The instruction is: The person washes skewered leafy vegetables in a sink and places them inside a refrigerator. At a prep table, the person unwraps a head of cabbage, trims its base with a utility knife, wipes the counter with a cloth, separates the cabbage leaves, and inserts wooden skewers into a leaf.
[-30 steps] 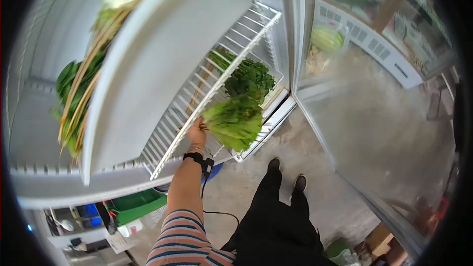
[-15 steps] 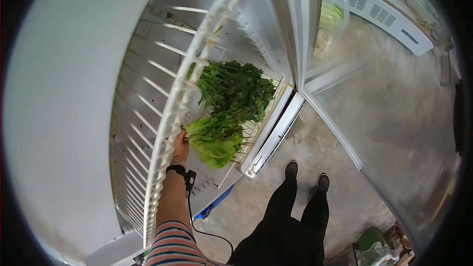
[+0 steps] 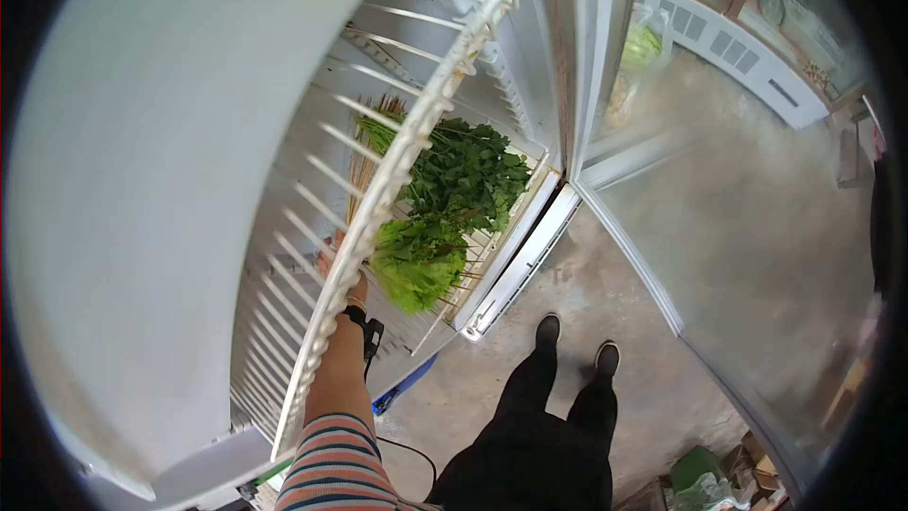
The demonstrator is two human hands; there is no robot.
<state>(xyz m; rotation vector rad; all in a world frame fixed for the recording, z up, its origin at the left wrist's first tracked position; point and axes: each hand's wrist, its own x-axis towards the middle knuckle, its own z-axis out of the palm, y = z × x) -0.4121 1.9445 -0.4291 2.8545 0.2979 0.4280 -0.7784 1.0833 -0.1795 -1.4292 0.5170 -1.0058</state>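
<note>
My left hand [image 3: 328, 256] reaches under a white wire shelf [image 3: 397, 156] inside an upright fridge. Wire and rim hide part of the hand; the fingers that show look stretched out, with nothing seen in them. Just right of it lies light green leaf lettuce [image 3: 416, 270], with thin brown sticks poking out of its right side. Dark green leafy herbs [image 3: 463, 170] lie behind the lettuce. Further up, a bundle of thin sticks [image 3: 362, 166] with green stems shows partly through the wires. A black strap [image 3: 357, 315] circles my wrist. My right hand is out of view.
A glass door [image 3: 700, 227] stands open on the right. The fridge's sill [image 3: 520, 265] edges the bottom compartment. My shoes [image 3: 607, 357] are on the concrete floor. Beyond the glass, a plastic bag of greens [image 3: 643, 43] is visible. A green container [image 3: 695, 468] sits at the lower right.
My left hand has come off the base of the lettuce and moved left, further behind the shelf wires. The lettuce stays on the bottom; the view has shifted, showing more of the sticks.
</note>
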